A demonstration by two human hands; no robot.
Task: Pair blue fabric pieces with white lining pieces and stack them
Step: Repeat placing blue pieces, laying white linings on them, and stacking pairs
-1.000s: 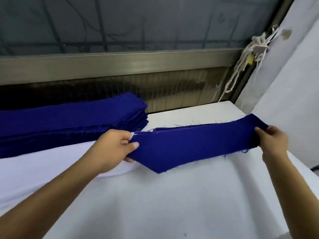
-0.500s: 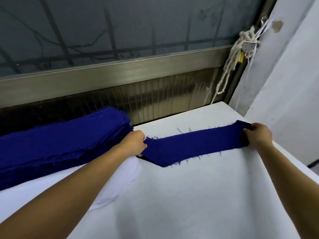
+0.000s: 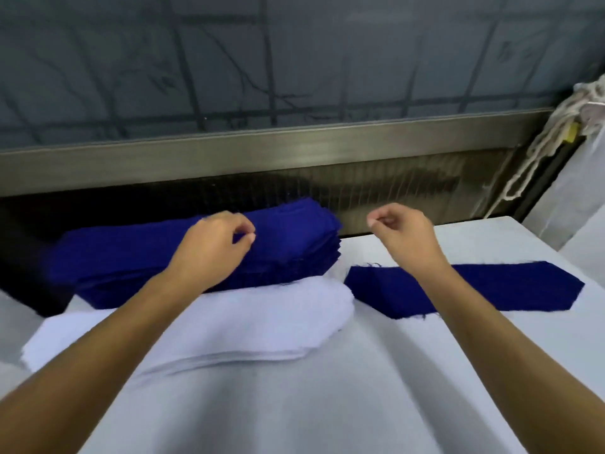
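Hands: You have let go of the blue piece (image 3: 491, 286) that you held at both ends half a second ago. Both hands have swung left, toward the blue stack (image 3: 131, 263).
Blue piece: It lies flat on the right side of the white tabletop (image 3: 327, 404), just beside the white lining stack (image 3: 229, 322). It probably sits alone there to start the pile of pairs.
Left hand (image 3: 212, 247): It is over the blue stack with its fingers curled and its fingertips down by the top sheet. You cannot tell if they pinch the sheet or only come close.
Right hand (image 3: 406, 237): It is up in the air, between the blue stack and the blue piece. Its fingers are loosely curled and it holds nothing.
Blue stack: It sits at the back left, under the metal rail (image 3: 294, 149). It is close to you, so the next sheet is easy to grab.
White lining stack: It lies right in front of the blue stack and touches it. With both piles side by side, you can take one of each.
Hard to see: Your right arm covers the middle of the blue piece. Your left arm crosses the white lining stack. White on white makes it hard to tell if a lining lies under the blue piece. Your hands look a little blurry.
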